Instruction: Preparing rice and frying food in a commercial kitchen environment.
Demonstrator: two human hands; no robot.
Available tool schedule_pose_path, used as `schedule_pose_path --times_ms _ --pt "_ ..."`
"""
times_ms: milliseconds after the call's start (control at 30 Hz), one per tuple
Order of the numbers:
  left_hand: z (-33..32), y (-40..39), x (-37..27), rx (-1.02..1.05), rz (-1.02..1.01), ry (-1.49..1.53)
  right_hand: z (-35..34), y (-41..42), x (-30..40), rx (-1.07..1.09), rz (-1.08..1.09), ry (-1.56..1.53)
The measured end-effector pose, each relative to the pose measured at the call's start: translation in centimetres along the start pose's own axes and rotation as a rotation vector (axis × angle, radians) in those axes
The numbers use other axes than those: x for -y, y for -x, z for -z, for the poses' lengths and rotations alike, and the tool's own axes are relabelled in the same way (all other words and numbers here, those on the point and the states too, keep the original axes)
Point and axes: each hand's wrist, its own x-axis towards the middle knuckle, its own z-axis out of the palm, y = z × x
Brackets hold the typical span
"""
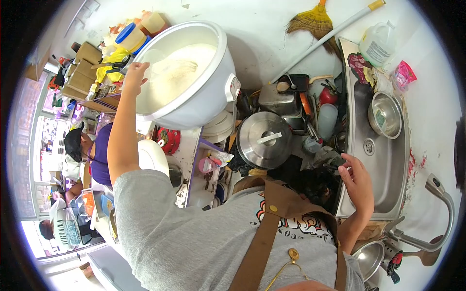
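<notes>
My left hand (136, 77) is raised at the near-left rim of a large white rice cooker (196, 105). Its fingers pinch what looks like a clear plastic container (150, 57), tilted over the cooker's mouth; its outline is faint. Inside the cooker lies a pale mound of rice (173, 74), with whitish liquid around it. Over the near edge of the stainless steel sink (382, 174) hovers my right hand (358, 183), fingers curled loosely and apart, holding nothing. A steel bowl (386, 115) with a greenish scrubber sits in the sink.
A lidded steel pot (264, 140) stands low between cooker and sink. Stacked plates (218, 127) lie under the cooker. A curved faucet (440, 203) rises at the right. A broom (313, 22) and white pole (327, 40) lean on the wall. Another person (100, 156) is at left.
</notes>
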Motion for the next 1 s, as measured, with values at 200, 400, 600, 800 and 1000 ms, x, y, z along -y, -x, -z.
schedule_pose_path --times_ms 200,400,600,800,1000 --pt "-0.5 4.5 -1.5 -0.061 -0.737 -0.589 -0.2 0.2 -0.1 -0.003 0.006 -0.004" --pt "-0.3 10.1 -3.4 -0.12 -1.309 -1.108 -0.6 0.8 -0.1 -0.026 -0.011 -0.035" --pt "-0.1 11.6 -4.2 -0.469 -1.213 -0.955 -1.2 1.0 -0.1 -0.062 0.052 -0.039" --pt "-1.9 16.6 -8.4 0.032 -0.441 0.54 -1.5 1.4 -0.7 -0.085 -0.006 -0.085" --pt "-8.6 24.3 -4.7 0.971 0.057 0.632 -2.4 2.2 -2.8 -0.077 -0.137 -0.134"
